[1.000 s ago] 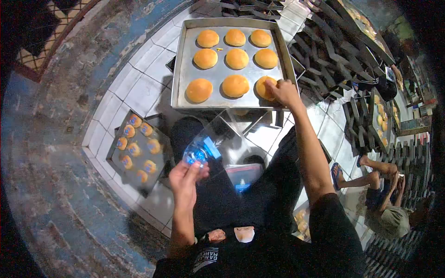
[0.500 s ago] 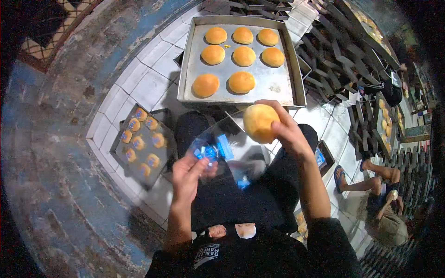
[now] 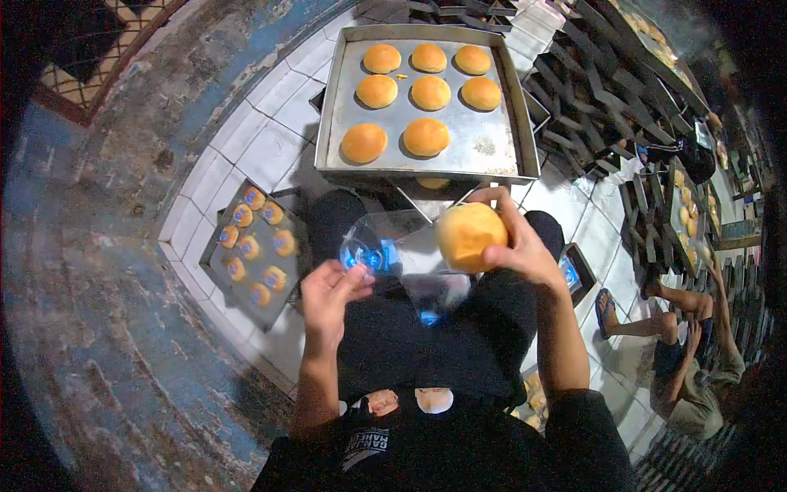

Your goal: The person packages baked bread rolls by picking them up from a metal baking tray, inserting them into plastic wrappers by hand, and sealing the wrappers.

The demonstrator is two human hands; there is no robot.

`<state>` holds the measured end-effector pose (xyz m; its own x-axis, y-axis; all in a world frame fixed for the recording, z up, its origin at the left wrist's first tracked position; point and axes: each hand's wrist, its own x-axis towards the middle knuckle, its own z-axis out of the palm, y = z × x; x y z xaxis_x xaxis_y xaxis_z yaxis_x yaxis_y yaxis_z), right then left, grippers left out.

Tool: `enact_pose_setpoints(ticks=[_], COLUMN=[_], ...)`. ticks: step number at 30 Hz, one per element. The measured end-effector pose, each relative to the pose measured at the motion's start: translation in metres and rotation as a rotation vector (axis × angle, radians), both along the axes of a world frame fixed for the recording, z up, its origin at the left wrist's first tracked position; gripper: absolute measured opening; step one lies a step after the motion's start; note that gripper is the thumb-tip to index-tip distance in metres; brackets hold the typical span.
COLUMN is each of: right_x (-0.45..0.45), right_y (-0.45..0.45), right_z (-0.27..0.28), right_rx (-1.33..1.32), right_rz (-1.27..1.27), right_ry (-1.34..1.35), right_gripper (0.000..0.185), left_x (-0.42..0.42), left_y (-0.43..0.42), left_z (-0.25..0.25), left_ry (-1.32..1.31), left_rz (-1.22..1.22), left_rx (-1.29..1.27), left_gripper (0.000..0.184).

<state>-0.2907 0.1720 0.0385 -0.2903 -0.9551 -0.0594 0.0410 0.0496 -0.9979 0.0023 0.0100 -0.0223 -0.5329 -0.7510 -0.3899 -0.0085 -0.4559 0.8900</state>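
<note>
A round golden bun (image 3: 473, 237) is gripped in my right hand (image 3: 523, 250), thumb across its lower side and fingers behind it. My left hand (image 3: 332, 297) pinches a clear plastic bag (image 3: 379, 248) with blue printing. The bag's opening faces the bun, and a gap separates the two. Below the bun, another clear piece of plastic with a blue mark (image 3: 430, 316) lies over my lap. In front of my knees, a large metal tray (image 3: 459, 123) carries several unwrapped buns (image 3: 426, 137), with a bare spot at its lower right.
On the floor at left, a dark tray (image 3: 262, 307) holds several buns with blue-marked wrappers. Stacked dark trays (image 3: 586, 98) crowd the right. Another person (image 3: 697, 385) sits at the far right, legs stretched toward me. A peeling wall (image 3: 106, 271) runs along the left.
My right hand and the bun have moved slightly down and right. The bag in my left hand has spread wider. At far right, the other person has shifted posture, one arm now reaching upward.
</note>
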Motion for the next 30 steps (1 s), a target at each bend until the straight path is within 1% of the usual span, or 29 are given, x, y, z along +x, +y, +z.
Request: enact_pose_setpoints(ticks=[1,3,4,5,6,7,8,9,10,11,12,13,14,15,16,17,18,19,20,21,22,23,24,25,27,28,29,30], right_x=[0.005,0.015,0.021,0.021,0.020,0.020,0.020,0.021,0.023,0.026,0.034,0.038,0.042,0.044,0.043,0.042,0.042,0.044,0.047,0.048,0.048,0.045,0.040,0.032,0.027,0.030,0.039,0.050], right_y=[0.000,-0.010,-0.015,-0.015,-0.016,-0.015,-0.011,-0.010,-0.009,-0.009,-0.012,-0.015,-0.018,-0.019,-0.018,-0.016,-0.013,-0.010,-0.010,-0.012,-0.014,-0.016,-0.020,-0.021,-0.025,-0.026,-0.028,-0.029], right_z=[0.000,0.005,0.012,0.017,0.021,0.026,0.035,0.040,0.042,0.045,0.056,0.061,0.066,0.068,0.061,0.064,0.070,0.073,0.073,0.075,0.078,0.081,0.083,0.073,0.074,0.074,0.074,0.073], right_rx=[0.005,-0.013,0.008,0.010,0.022,0.035,0.069,0.071,0.058,0.045,0.240,0.241,0.229,0.216,-0.061,-0.061,-0.029,0.008,0.013,0.017,0.040,0.064,0.017,0.028,-0.017,-0.017,-0.032,-0.049], right_rz=[0.029,0.105,0.143,0.145,0.184,0.225,0.211,0.218,0.267,0.320,0.373,0.386,0.410,0.429,0.324,0.322,0.372,0.423,0.494,0.490,0.591,0.694,0.683,0.676,0.611,0.607,0.483,0.352], right_ry=[-0.019,0.191,0.220,0.218,0.296,0.373,0.367,0.365,0.388,0.408,0.414,0.412,0.431,0.450,0.552,0.556,0.662,0.761,0.670,0.667,0.659,0.650,0.609,0.561,0.831,0.835,1.077,1.312], right_gripper=[0.087,0.083,0.078,0.078,0.079,0.080,0.073,0.073,0.069,0.064,0.059,0.059,0.059,0.060,0.055,0.055,0.054,0.053,0.053,0.053,0.051,0.049,0.038,0.025,0.017,0.017,0.018,0.020], left_x=[-0.001,-0.006,-0.005,-0.003,-0.002,0.004,0.014,0.017,0.011,0.005,-0.003,-0.011,-0.016,-0.015,-0.013,-0.014,-0.016,-0.017,-0.020,-0.022,-0.024,-0.023,-0.024,-0.025,-0.027,-0.027,-0.029,-0.029], left_y=[0.002,0.007,0.007,0.006,0.005,-0.002,-0.014,-0.022,-0.027,-0.025,-0.019,-0.013,-0.009,-0.011,-0.013,-0.014,-0.012,-0.010,-0.008,-0.006,-0.004,-0.001,0.002,0.004,0.012,0.022,0.025,0.028], left_z=[-0.002,-0.003,0.000,0.005,0.012,0.018,0.023,0.029,0.039,0.039,0.039,0.039,0.039,0.038,0.035,0.034,0.036,0.037,0.037,0.036,0.031,0.023,0.018,0.017,0.016,0.012,0.004,-0.005], left_ry=[0.000,0.034,0.032,0.061,0.089,0.086,0.074,0.062,0.015,0.011,0.075,0.142,0.188,0.189,0.161,0.135,0.157,0.156,0.165,0.176,0.176,0.203,0.230,0.230,0.257,0.197,0.198,0.177], left_rz=[-0.005,-0.030,-0.030,-0.144,-0.256,-0.250,-0.460,-0.670,-0.820,-0.809,-0.897,-0.985,-0.972,-0.971,-0.959,-0.949,-0.928,-0.931,-0.968,-1.006,-1.011,-0.958,-0.905,-0.909,-0.664,-0.516,-0.519,-0.348], left_rx=[0.002,0.007,0.008,0.060,0.113,0.118,0.132,0.145,0.160,0.171,0.138,0.100,0.080,0.079,0.059,0.038,0.041,0.049,0.057,0.060,0.062,0.080,0.095,0.093,0.040,-0.056,-0.057,0.209], left_gripper=[0.010,0.017,0.017,0.030,0.044,0.044,0.058,0.073,0.086,0.086,0.084,0.083,0.078,0.078,0.074,0.069,0.061,0.061,0.061,0.062,0.062,0.065,0.069,0.069,0.085,0.084,0.084,0.077])
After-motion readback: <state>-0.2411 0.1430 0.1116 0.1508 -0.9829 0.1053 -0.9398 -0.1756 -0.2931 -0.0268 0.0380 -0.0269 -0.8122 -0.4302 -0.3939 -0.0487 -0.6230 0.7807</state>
